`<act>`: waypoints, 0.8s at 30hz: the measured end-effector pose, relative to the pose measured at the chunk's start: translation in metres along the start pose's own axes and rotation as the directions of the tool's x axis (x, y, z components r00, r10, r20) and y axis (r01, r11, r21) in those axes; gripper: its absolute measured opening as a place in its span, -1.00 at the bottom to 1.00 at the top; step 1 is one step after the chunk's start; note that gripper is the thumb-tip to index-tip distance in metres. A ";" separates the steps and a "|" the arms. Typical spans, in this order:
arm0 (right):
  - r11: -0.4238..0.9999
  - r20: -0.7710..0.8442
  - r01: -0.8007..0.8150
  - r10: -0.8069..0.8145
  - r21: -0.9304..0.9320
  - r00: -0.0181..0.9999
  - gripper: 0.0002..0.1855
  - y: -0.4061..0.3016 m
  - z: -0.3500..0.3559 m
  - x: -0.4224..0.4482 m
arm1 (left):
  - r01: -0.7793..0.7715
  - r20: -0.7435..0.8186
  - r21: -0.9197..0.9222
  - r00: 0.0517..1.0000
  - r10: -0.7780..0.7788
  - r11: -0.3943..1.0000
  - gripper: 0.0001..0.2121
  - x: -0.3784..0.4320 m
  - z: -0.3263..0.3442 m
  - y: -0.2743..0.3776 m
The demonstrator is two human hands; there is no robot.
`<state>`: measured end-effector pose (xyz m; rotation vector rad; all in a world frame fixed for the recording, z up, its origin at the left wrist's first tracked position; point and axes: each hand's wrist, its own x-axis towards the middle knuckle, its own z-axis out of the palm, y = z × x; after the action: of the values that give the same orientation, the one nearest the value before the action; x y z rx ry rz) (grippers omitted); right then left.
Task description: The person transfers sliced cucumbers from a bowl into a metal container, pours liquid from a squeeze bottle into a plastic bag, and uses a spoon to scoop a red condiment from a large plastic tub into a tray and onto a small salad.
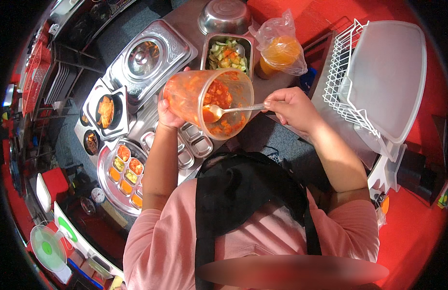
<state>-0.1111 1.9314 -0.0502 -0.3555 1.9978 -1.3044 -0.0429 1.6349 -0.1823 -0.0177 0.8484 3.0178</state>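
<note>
My left hand (pixel 172 115) grips a clear plastic tub (pixel 185 92), tilted so that its mouth faces me. Chunky red sauce or relish (pixel 217 95) lies inside, and smears coat the inner wall. Between the thumb and fingers of my right hand (pixel 291 107) is the handle of a metal spoon (pixel 242 108). The spoon's bowl is inside the tub's mouth, with orange-red liquid in it. Under and beside my left forearm are small steel divided dishes (pixel 201 146). Left of that forearm, a round steel tray (pixel 102 174) carries several filled divided dishes.
Beyond the tub stands a steel pan (pixel 251 43) of cut vegetables, near an upturned steel bowl (pixel 225 14) and a bagged orange container (pixel 282 54). A lidded steel chafing pan (pixel 162 47) is at the left. On the right are a white wire rack (pixel 338 72) and a translucent lid (pixel 390 79).
</note>
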 end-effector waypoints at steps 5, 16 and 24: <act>0.947 0.031 -0.105 0.100 0.304 0.995 -0.81 -0.005 -0.006 -0.004 | -0.077 -0.133 0.035 0.988 0.081 0.996 -0.11 -0.009 0.004 -0.007; 0.937 -0.276 0.137 -0.046 0.322 0.960 -0.81 -0.033 -0.043 0.004 | -0.086 -0.320 -0.088 0.946 0.054 0.992 -0.20 -0.043 -0.059 -0.002; 0.500 -0.274 0.259 -0.759 -0.827 0.590 -0.90 0.036 -0.012 0.053 | -0.142 -0.367 -0.097 0.925 0.097 0.985 -0.16 -0.055 -0.071 0.007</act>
<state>-0.1518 1.9252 -0.1008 -1.1741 3.1585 -0.9375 0.0122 1.5917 -0.2388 -0.5593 0.6990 3.2308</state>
